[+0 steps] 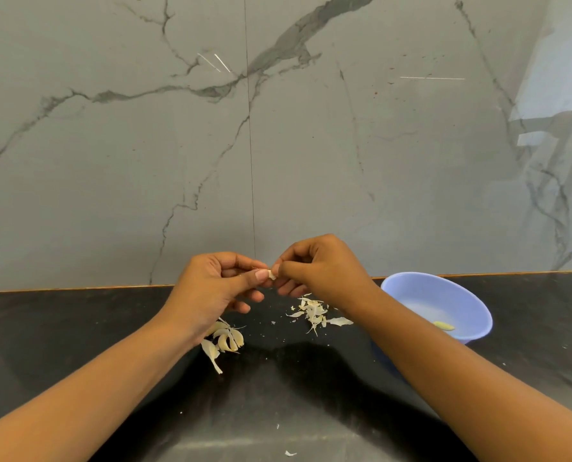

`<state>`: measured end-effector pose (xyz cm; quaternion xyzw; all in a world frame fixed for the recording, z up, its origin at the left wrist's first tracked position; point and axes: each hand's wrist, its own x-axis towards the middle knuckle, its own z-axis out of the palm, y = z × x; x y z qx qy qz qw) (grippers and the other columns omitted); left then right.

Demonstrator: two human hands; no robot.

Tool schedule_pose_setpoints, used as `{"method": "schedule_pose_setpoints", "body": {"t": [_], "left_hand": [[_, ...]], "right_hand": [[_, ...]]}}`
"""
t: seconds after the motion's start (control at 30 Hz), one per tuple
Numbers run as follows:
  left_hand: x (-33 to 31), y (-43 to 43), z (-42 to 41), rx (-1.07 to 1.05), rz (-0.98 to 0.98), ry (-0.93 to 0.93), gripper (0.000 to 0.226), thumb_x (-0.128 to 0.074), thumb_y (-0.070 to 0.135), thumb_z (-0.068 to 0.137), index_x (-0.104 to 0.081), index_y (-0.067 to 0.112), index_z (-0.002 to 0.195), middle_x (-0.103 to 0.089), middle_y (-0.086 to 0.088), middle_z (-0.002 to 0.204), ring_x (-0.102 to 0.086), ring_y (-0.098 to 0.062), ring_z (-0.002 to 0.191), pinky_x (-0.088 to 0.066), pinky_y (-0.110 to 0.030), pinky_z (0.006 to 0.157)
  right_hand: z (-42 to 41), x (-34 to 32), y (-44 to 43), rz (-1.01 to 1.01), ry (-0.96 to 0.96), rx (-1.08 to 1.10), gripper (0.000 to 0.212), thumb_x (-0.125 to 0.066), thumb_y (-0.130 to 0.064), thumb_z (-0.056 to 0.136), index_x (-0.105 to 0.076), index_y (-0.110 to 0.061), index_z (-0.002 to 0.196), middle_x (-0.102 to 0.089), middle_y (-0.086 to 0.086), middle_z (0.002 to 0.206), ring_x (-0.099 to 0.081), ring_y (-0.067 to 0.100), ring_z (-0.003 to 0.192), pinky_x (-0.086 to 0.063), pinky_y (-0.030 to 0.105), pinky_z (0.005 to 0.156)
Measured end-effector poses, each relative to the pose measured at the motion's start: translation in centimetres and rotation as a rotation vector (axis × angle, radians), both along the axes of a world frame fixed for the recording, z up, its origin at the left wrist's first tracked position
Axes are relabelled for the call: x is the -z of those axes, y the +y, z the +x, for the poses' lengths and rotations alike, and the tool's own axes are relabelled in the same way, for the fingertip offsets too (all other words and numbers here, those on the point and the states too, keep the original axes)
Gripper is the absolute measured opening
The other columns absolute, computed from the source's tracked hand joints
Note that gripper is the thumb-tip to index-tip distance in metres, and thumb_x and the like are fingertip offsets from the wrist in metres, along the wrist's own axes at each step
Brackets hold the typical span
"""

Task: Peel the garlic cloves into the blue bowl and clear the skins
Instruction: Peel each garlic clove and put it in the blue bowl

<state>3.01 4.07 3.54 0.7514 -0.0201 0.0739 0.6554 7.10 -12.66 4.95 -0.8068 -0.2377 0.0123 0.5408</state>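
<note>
**Insp:** Status of hands?

**Obs:** Both up over the worktop (78, 345), near its back edge, approx. centre. Left hand (211, 288) pinches a clove (272, 274) between thumb and forefinger; the other fingers are curled under. Right hand (321, 271) meets it, thumb and fingertips closed on the same clove's end, prob. on a tab of skin. Judged: left steadies, right strips.

**Insp:** Why there?

**Obs:** The hands sit right above the skins (314, 313), so peelings drop onto one heap, not across the surface. The blue bowl (477, 328) stands at the back edge, right side, just beside the right forearm — a short reach for a finished clove.

**Insp:** Counts?

**Obs:** 1 clove in hand. 1 peeled clove (443, 325) in the bowl. 1 bowl. Unpeeled cloves (226, 340) lie bunched under the left wrist — approx. four, exact no. cannot be told as they overlap. 1 main heap of skins plus small flecks round it, and 1 stray flake (290, 453) by the front edge.

**Insp:** Progress?

**Obs:** Early, in my judgement. Most cloves are unpeeled and the skins not yet cleared.
</note>
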Motion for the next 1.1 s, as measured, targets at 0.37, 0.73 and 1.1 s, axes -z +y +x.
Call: {"method": "schedule_pose_setpoints", "body": {"t": [0.37,0.73,1.1], "left_hand": [[0.0,-0.2,-0.3,-0.011,0.144,-0.149,0.018,-0.072,0.019,0.072,-0.073,0.014,0.089,-0.076,-0.003,0.079,-0.072,-0.015,0.068,-0.055,-0.019,0.055],[0.1,-0.4,0.2,0.005,-0.335,0.148,0.023,-0.072,0.015,0.064,-0.072,0.005,0.085,-0.074,-0.015,0.081,-0.07,-0.014,0.061,-0.055,-0.017,0.049],[-0.1,0.0,0.3,0.06,-0.24,0.195,0.026,-0.072,0.009,0.065,-0.073,0.002,0.09,-0.074,-0.014,0.081,-0.068,-0.012,0.058,-0.056,-0.018,0.051]], "right_hand": [[-0.1,0.1,0.3,0.081,0.171,0.028,0.014,-0.062,-0.007,0.09,-0.067,-0.009,0.077,-0.069,0.006,0.067,-0.066,0.012,0.058,-0.052,0.02,0.054],[-0.4,1.2,1.0,-0.145,-0.371,0.126,0.012,-0.062,-0.019,0.09,-0.062,-0.024,0.079,-0.061,-0.011,0.065,-0.061,0.009,0.063,-0.052,0.025,0.063],[-0.2,0.8,0.6,-0.331,-0.682,0.218,0.012,-0.056,-0.018,0.094,-0.065,-0.011,0.092,-0.061,-0.006,0.077,-0.049,0.01,0.068,-0.04,0.027,0.065]]}}
